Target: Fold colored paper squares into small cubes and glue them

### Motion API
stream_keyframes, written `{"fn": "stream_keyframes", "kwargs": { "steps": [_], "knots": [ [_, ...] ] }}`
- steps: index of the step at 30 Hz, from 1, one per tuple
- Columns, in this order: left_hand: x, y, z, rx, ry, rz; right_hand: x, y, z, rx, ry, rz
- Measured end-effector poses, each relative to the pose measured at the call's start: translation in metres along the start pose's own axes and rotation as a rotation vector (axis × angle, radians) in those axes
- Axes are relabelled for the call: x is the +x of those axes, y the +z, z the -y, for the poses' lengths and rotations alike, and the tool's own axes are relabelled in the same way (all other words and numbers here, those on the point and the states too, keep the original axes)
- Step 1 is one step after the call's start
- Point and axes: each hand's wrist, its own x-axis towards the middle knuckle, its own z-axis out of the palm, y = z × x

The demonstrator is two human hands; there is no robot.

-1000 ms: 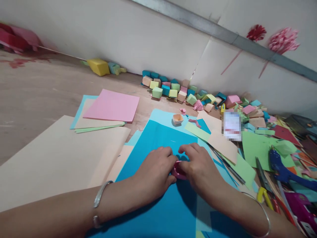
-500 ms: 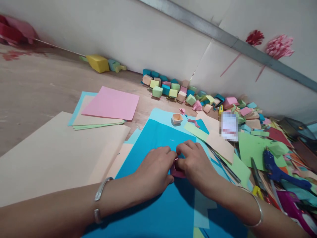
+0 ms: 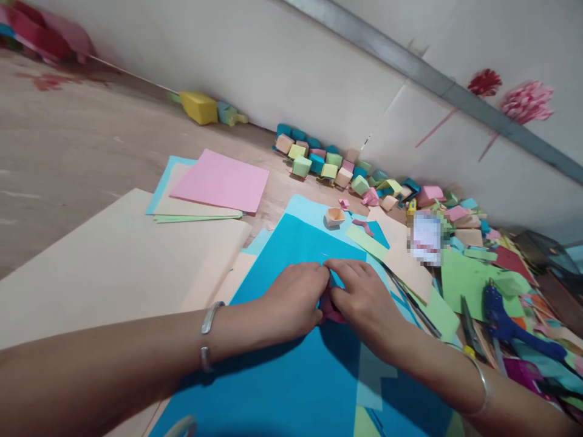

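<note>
My left hand (image 3: 291,300) and my right hand (image 3: 362,297) meet over a blue paper sheet (image 3: 282,376). Between them is a small folded pink paper piece (image 3: 332,309), mostly covered by my fingers. Both hands are closed, with fingertips pinching the pink paper from either side. Just beyond them a small peach paper box (image 3: 334,216) stands with its hollow side up on a light blue sheet (image 3: 303,207).
Pink (image 3: 223,182) and cream sheets (image 3: 122,255) lie to the left. Small paper blocks (image 3: 328,171) line the wall. To the right are green paper scraps (image 3: 469,279), scissors (image 3: 473,328), a blue glue gun (image 3: 505,321) and a blurred-out white object (image 3: 426,238).
The view has shifted, so the surroundings sit further right. My fingers have drawn closer over the pink paper, hiding more of its opening.
</note>
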Motion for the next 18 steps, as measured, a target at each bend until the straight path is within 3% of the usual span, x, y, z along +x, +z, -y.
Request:
{"fn": "stream_keyframes", "kwargs": {
  "steps": [8,13,18],
  "knots": [
    [0.001,0.003,0.000,0.021,0.050,-0.033,-0.008,0.000,-0.001,0.007,-0.057,0.076],
    [0.000,-0.003,-0.003,0.015,0.055,-0.007,-0.007,0.002,-0.004,0.042,0.064,0.100],
    [0.000,-0.003,-0.002,0.043,0.061,-0.016,0.009,-0.005,-0.006,-0.113,0.219,0.352]
  ]
}}
